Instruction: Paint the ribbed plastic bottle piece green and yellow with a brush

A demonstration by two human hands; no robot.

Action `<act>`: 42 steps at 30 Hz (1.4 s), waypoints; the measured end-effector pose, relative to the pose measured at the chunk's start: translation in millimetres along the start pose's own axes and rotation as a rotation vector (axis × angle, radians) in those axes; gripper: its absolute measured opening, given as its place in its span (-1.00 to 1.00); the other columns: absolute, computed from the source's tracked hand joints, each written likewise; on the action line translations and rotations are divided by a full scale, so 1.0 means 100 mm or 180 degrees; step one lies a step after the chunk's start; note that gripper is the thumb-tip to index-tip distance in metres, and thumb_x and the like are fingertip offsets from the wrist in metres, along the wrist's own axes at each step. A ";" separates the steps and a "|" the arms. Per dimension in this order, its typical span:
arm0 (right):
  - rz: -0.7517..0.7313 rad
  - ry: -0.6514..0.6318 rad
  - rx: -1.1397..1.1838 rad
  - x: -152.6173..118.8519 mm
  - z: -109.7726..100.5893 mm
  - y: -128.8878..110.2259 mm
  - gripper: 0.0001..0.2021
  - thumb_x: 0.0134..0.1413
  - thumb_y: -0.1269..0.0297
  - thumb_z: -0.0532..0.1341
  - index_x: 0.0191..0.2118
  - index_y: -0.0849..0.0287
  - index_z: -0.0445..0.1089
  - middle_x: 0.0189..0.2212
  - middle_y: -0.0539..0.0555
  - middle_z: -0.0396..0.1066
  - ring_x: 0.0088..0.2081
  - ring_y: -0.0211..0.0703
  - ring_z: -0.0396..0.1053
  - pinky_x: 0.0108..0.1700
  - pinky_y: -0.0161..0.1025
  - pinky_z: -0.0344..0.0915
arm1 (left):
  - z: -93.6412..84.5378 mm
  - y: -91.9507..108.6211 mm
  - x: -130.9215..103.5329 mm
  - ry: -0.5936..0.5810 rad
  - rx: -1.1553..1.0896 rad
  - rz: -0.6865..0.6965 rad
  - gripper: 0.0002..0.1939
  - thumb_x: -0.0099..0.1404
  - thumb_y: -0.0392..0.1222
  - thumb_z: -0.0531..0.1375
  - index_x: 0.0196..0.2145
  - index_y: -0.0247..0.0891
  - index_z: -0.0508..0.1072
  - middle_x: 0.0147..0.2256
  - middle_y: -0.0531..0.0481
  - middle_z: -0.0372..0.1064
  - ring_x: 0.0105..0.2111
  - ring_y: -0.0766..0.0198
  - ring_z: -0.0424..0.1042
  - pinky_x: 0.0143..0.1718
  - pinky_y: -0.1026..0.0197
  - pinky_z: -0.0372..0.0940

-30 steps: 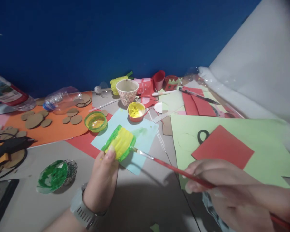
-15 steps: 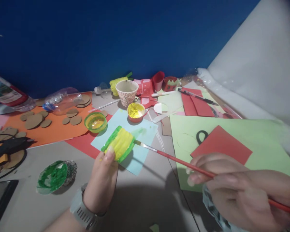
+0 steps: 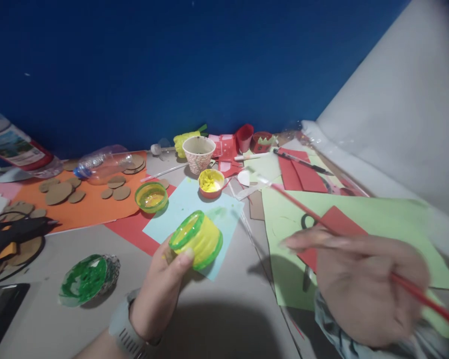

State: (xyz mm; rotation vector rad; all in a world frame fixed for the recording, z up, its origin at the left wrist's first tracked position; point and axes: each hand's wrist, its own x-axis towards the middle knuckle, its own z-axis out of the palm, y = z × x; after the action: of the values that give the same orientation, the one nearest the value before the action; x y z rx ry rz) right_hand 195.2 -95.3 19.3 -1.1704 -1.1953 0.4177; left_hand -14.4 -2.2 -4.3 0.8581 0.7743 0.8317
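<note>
My left hand [image 3: 170, 276] is closed around a small cup painted yellow with green rims [image 3: 205, 239], tilted so that its opening faces up and left. In my right hand [image 3: 366, 279] is a red-handled paintbrush [image 3: 299, 203], its tip raised away from the cup and blurred by motion. Under the held cup lies a light blue sheet [image 3: 232, 214] with faint green smears. On its back part stands a red-sided cap of yellow paint [image 3: 211, 183]. A second green-rimmed yellow piece [image 3: 151, 196] sits to its left. Green paint fills a foil-backed dish [image 3: 83, 279] nearer me.
A patterned paper cup [image 3: 198, 155] stands at the back. Cardboard discs [image 3: 59, 193] and a clear plastic bottle [image 3: 107, 164] lie on orange paper at left. Black scissors [image 3: 307, 222] are partly under red paper on a green sheet [image 3: 404, 219]. A blue wall rises behind.
The brush has lifted off the cup and swung right and up. My left hand has turned the cup, so its opening now shows.
</note>
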 end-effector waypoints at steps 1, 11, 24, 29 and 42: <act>-0.0037 -0.0065 0.0045 0.00 0.03 0.02 -0.79 0.35 0.24 -0.05 -0.14 -0.04 0.32 -0.24 0.03 0.53 -0.18 -0.02 0.49 -0.05 0.04 0.34 | -0.02 -0.01 -0.01 -0.0116 0.0051 -0.0013 -0.63 0.14 0.03 0.30 -0.16 -0.23 0.54 -0.19 -0.13 0.56 -0.16 0.03 0.52 -0.14 0.09 0.43; 0.0648 -0.1408 -0.0002 0.02 0.11 0.01 -0.79 0.40 0.28 -0.12 -0.28 0.03 0.16 0.14 -0.03 0.35 0.30 -0.18 0.04 0.30 -0.01 0.03 | -0.01 -0.04 -0.03 -0.0348 0.0931 0.0541 -0.40 -0.20 0.04 0.47 -0.15 -0.17 0.59 -0.08 -0.18 0.51 -0.04 -0.20 0.44 0.01 -0.12 0.33; 0.0749 -0.2008 0.0126 0.00 0.12 -0.02 -0.83 0.38 0.32 -0.09 -0.25 0.04 0.18 0.18 0.06 0.30 0.33 -0.10 0.00 0.31 0.13 -0.02 | -0.04 -0.10 -0.06 -0.0692 0.1767 0.1289 -0.24 -0.33 0.05 0.51 -0.08 -0.08 0.55 -0.09 -0.18 0.51 0.01 -0.17 0.39 0.08 -0.14 0.27; 0.0699 -0.1982 0.0249 0.00 0.16 -0.03 -0.82 0.36 0.29 -0.05 -0.27 0.05 0.22 0.17 0.09 0.32 0.30 -0.04 0.07 0.29 0.15 0.05 | -0.03 -0.06 -0.07 -0.0806 0.1869 0.1223 -0.29 -0.28 -0.10 0.52 -0.08 -0.08 0.54 -0.08 -0.13 0.50 0.01 -0.13 0.37 0.10 -0.09 0.24; 0.0771 -0.1928 0.0033 -0.05 0.09 0.01 -0.81 0.37 0.30 -0.06 -0.31 0.06 0.19 0.21 0.06 0.26 0.31 -0.08 0.04 0.32 0.07 0.03 | -0.05 -0.06 -0.09 -0.0674 0.1865 0.1051 -0.16 -0.26 -0.16 0.52 0.05 -0.07 0.43 0.06 -0.18 0.38 0.12 -0.15 0.28 0.16 -0.12 0.17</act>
State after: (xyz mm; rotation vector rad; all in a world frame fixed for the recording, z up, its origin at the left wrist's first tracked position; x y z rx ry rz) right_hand 185.6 -94.0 15.0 -1.2235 -1.5642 1.0123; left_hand -20.6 -11.1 -9.3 1.6031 0.7051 0.7918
